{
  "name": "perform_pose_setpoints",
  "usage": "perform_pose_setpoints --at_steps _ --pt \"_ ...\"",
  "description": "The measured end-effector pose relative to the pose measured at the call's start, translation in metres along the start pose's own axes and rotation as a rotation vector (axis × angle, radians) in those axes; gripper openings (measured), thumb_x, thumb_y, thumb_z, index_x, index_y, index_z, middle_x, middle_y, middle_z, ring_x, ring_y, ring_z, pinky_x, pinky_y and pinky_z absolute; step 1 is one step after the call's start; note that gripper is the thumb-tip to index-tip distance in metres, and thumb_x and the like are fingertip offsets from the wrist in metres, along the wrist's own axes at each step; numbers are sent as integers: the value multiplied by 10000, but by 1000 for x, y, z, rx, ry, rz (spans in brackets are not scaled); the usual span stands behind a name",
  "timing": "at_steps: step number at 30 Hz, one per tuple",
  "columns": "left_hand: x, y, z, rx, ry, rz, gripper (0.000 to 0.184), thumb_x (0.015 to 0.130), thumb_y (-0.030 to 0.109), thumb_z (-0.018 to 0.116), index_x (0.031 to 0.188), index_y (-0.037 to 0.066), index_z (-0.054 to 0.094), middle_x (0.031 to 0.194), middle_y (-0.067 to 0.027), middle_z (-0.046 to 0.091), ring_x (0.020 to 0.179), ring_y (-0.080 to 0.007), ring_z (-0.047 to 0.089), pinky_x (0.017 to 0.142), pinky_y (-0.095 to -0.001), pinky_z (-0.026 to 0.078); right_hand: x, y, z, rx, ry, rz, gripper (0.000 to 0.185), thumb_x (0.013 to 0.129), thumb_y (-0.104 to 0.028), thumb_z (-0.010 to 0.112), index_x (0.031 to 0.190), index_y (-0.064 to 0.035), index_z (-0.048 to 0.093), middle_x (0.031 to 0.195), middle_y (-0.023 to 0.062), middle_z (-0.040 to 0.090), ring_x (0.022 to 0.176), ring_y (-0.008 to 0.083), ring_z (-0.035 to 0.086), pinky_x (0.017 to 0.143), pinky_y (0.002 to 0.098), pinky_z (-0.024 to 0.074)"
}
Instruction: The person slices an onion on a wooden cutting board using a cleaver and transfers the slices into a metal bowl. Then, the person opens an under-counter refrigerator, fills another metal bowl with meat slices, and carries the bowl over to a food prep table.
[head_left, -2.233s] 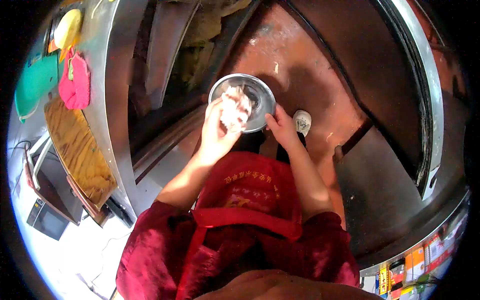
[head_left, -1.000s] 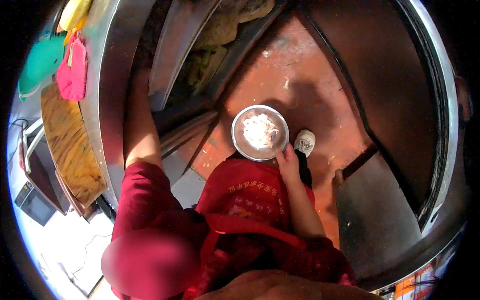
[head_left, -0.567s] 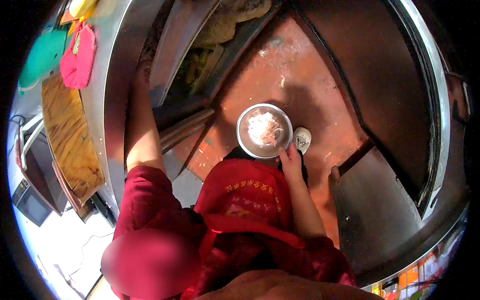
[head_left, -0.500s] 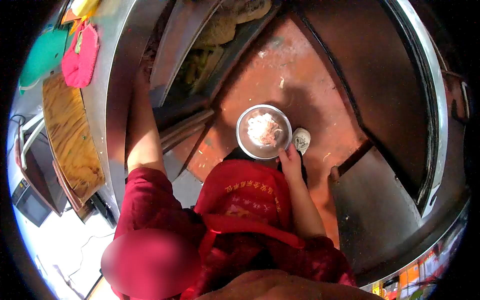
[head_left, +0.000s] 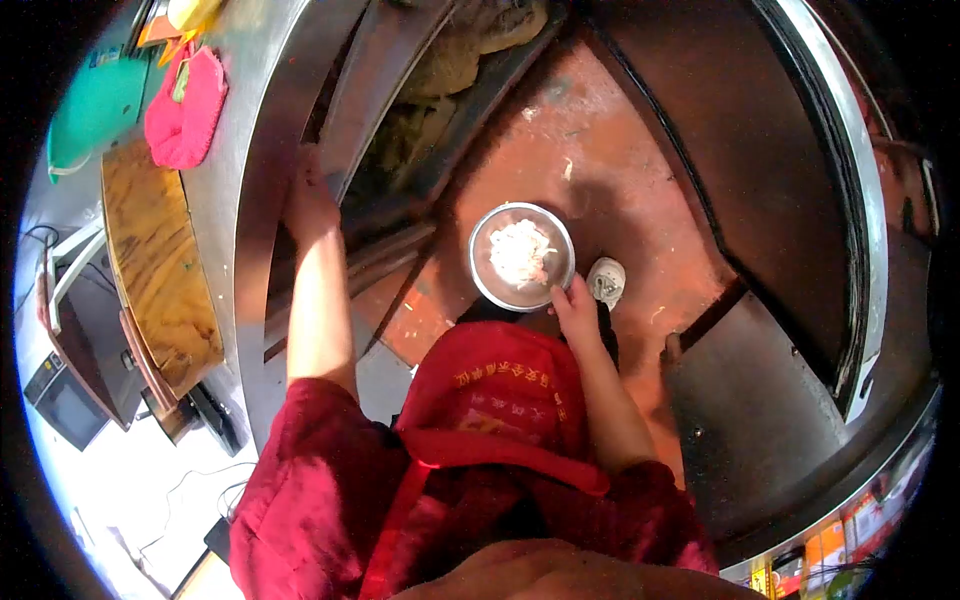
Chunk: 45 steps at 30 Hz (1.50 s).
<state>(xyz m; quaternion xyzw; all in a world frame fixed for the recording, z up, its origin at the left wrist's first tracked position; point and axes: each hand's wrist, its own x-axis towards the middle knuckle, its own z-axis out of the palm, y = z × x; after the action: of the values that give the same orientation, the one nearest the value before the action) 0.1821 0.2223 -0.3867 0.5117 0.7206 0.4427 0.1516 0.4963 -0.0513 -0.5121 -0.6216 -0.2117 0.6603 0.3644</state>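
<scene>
A round metal bowl with a pale, whitish-pink heap of food in it is held in front of my red apron. My right hand grips the bowl's lower right rim with thumb and fingers. My left hand is in shadow at the dark compartment below the metal counter edge, left of the bowl. Its fingers are too dark to make out, and so is anything in them.
A metal counter on the left bears a pink cloth, a green container and a wooden board. An open drawer holds brownish things. A dark panel stands right of the red floor.
My left hand let go of the food heap, leaving it in the bowl, and reached into the compartment at left. Most recently it has drawn back slightly into view. My right hand keeps the bowl.
</scene>
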Motion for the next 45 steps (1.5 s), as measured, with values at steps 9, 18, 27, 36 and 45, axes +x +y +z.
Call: perform_pose_setpoints --at_steps 9,18,27,36,45 --pt "-138 150 4 -713 -396 -425 65 830 32 565 895 27 559 921 -86 585 882 -197 572 787 -297 459 23 -27 14 -77 -59 -64 411 811 -182 548 1198 -72 462 839 152 620 675 235 615 642 347 490" --pt "-187 109 21 413 -1295 517 428 715 22 563 1141 34 533 1250 -235 440 1099 -369 484 932 -387 403 7 -46 9 -5 2 -85 342 816 -181 550 1128 -52 498 763 113 615 618 180 600 596 316 483" --pt "-170 138 28 371 -1139 673 517 619 -82 577 1124 21 531 1220 -189 484 992 -327 569 853 -354 473 4 -64 11 10 32 -116 332 807 -180 552 1108 -46 512 756 116 618 633 192 607 607 323 481" --pt "-160 169 22 137 -1044 746 278 660 -69 600 906 55 638 852 -89 618 880 -240 592 754 -339 459 -22 -112 7 165 -12 -64 282 833 -136 522 1097 -38 514 792 73 600 589 112 553 542 271 455" --pt "-140 269 13 206 -955 938 344 630 -52 599 947 78 640 913 -93 616 851 -258 564 737 -346 443 -76 -200 -24 242 40 -163 236 836 -90 495 1058 -12 513 786 40 586 555 96 520 514 252 441"
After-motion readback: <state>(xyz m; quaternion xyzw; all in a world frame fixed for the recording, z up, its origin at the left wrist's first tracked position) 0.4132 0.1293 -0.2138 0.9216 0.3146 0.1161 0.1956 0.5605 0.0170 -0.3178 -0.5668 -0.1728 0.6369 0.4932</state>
